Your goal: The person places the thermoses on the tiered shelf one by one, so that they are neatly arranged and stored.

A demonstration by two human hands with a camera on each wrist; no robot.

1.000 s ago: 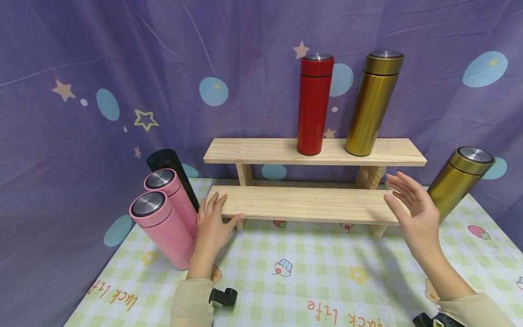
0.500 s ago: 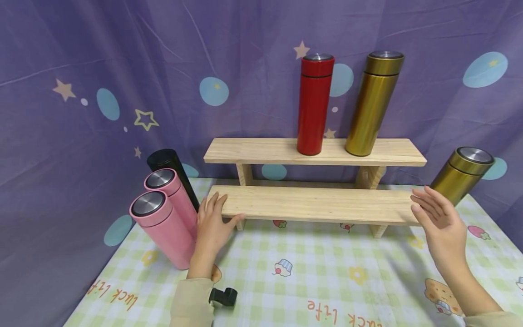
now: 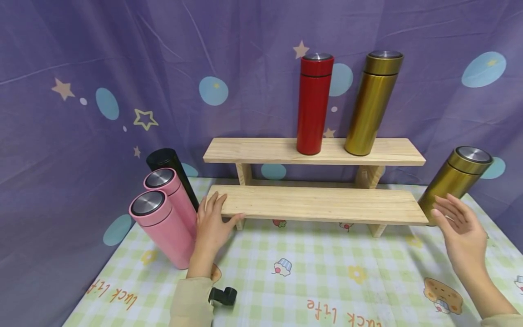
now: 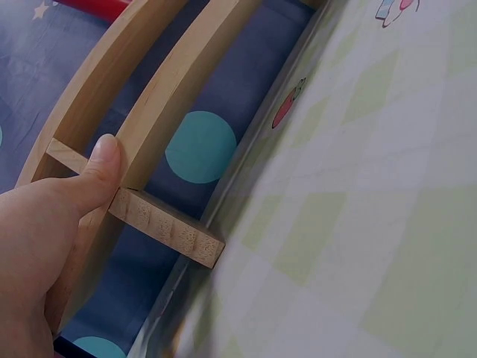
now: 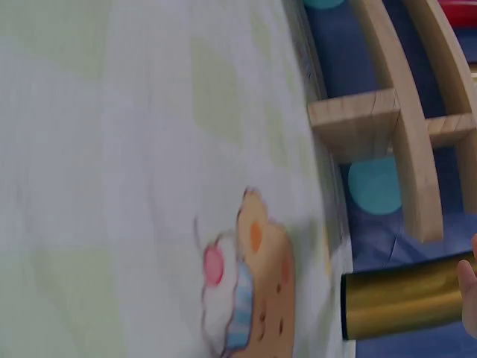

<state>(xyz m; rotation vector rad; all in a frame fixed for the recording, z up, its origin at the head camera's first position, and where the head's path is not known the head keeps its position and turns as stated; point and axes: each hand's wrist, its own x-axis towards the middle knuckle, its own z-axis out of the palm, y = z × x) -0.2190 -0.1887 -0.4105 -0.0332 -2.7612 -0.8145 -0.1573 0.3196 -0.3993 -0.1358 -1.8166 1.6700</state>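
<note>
Gold bottle (image 3: pixel 454 178) stands on table (image 3: pixel 318 286) beside right end of wooden shelf (image 3: pixel 261 150). We see right hand (image 3: pixel 465 234) farther right than second ago — now in front of bottle, fingers loosely bent, holding nothing; contact we cannot tell. So bottle seems within reach, ungripped. Left hand (image 3: pixel 213 227) stays — fingers spread on lower board (image 3: pixel 318 204).

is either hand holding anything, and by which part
Nothing is clearly held: the left hand rests on the lower shelf at its left end, thumb at the front edge; the right hand holds nothing.
</note>
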